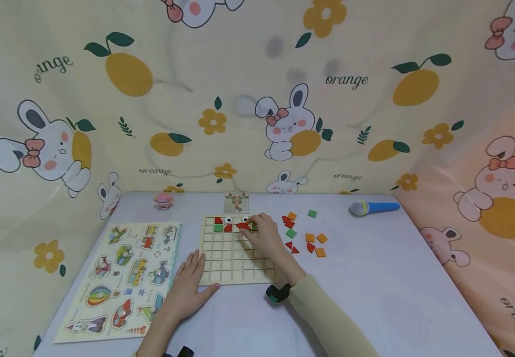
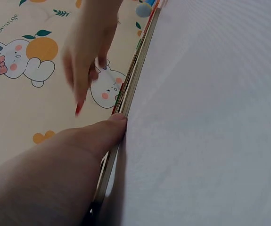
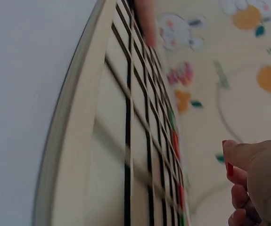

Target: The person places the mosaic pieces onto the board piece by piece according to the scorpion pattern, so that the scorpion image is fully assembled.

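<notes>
A wooden grid board (image 1: 235,258) lies flat on the table. My left hand (image 1: 189,287) rests at its left edge with fingers extended, the thumb (image 2: 111,126) along the board's near edge in the left wrist view. Above the board's upper rows, my right hand (image 1: 268,240) pinches a small red tile (image 3: 229,162) between thumb and finger. Along the top rows sit eye tiles (image 1: 228,220), red quarter-round tiles (image 1: 228,228) and a green square tile (image 1: 218,228). The right fingers partly cover the tiles on that side.
Loose orange (image 1: 310,238), green and red tiles lie right of the board. A picture puzzle board (image 1: 125,277) is on the left. Behind stand a pattern card (image 1: 237,202) and a pink toy (image 1: 163,201); a blue toy microphone (image 1: 375,208) lies at back right.
</notes>
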Demonstrator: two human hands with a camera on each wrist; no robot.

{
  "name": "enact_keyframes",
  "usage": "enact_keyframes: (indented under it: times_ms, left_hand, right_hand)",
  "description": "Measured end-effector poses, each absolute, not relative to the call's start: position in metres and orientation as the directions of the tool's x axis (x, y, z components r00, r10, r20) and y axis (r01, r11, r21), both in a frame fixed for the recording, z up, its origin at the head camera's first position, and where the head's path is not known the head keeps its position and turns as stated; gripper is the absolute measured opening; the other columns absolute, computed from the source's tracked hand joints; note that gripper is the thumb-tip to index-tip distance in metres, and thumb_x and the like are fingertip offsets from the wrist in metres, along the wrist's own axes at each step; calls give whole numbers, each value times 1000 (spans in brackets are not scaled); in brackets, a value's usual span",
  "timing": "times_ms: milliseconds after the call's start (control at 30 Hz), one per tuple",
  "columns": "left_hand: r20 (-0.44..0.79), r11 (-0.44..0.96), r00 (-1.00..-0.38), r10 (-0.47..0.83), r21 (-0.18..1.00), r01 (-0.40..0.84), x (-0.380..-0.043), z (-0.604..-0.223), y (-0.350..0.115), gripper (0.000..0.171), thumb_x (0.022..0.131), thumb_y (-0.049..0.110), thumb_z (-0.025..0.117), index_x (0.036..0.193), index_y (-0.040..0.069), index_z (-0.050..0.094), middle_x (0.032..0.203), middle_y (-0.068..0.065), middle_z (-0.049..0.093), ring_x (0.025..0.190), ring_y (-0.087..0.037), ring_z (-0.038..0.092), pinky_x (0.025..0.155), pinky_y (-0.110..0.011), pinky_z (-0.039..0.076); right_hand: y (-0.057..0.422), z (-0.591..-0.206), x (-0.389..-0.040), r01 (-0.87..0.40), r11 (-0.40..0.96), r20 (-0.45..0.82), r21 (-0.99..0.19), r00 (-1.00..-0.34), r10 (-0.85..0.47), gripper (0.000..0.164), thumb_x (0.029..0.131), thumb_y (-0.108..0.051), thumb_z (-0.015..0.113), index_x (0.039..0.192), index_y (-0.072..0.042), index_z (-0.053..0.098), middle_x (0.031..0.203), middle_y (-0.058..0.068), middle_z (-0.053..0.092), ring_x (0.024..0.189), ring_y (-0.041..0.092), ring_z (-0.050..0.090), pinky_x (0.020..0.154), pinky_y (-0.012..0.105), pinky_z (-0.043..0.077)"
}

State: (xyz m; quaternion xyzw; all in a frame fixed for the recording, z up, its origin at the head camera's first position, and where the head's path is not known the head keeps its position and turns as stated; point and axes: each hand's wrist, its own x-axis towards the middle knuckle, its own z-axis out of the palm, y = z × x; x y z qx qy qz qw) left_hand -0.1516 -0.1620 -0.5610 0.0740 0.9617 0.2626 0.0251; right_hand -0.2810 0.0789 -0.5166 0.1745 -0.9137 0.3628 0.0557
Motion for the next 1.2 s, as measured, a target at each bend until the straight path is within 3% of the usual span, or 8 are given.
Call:
enact_keyframes:
  times_ms: [233, 567, 700, 833, 1000, 1200]
  left_hand:
    - [-15, 850, -986, 166, 510, 135, -150, -560, -159, 99, 99, 60, 65, 165, -3, 27, 174, -23, 16, 163, -42, 11, 131, -59, 14]
    - [9, 851, -987, 158, 506, 140, -148, -555, -160, 97, 99, 57, 67, 164, -4, 30, 174, -25, 20, 163, -43, 14, 131, -60, 17]
    - [26, 851, -987, 158, 503, 150, -148, -556, -161, 98, 98, 57, 68, 164, -5, 31, 173, -26, 22, 162, -44, 16, 130, -61, 18]
    - [20, 853, -987, 156, 502, 145, -148, -556, -161, 97, 98, 57, 68, 164, -5, 30, 173, -25, 21, 162, -44, 16, 130, -60, 17]
    - [17, 845, -988, 155, 516, 142, -148, -555, -161, 97, 98, 56, 68, 163, -5, 32, 173, -26, 21, 162, -45, 16, 130, -61, 17]
    - [25, 843, -987, 157, 518, 147, -149, -557, -162, 96, 98, 56, 68, 163, -5, 33, 173, -26, 23, 162, -45, 17, 130, -62, 17]
  right_hand:
    - [34, -522, -290, -399, 696, 216, -596, -915, -340, 26, 98, -30, 79, 109, -7, 74, 102, 8, 67, 96, 23, 61, 84, 41, 49]
    - [3, -528, -301, -443, 752, 163, -489, -893, -420, 26, 101, -32, 75, 117, -11, 76, 106, 5, 70, 98, 21, 63, 86, 43, 53]
    - [-2, -528, -308, -498, 765, 140, -409, -862, -487, 27, 104, -30, 71, 124, -13, 76, 115, 5, 71, 110, 23, 65, 96, 46, 55]
    - [-9, -528, -314, -528, 769, 105, -361, -842, -529, 27, 106, -28, 68, 130, -17, 74, 118, 5, 68, 115, 24, 63, 97, 47, 53]
    - [-16, -529, -319, -517, 783, 89, -346, -849, -521, 27, 108, -26, 63, 133, -23, 74, 114, 3, 66, 110, 22, 61, 89, 43, 50]
    - [-20, -531, -316, -457, 788, 110, -412, -884, -455, 31, 102, -42, 71, 121, -18, 76, 112, 3, 66, 107, 21, 61, 90, 42, 47]
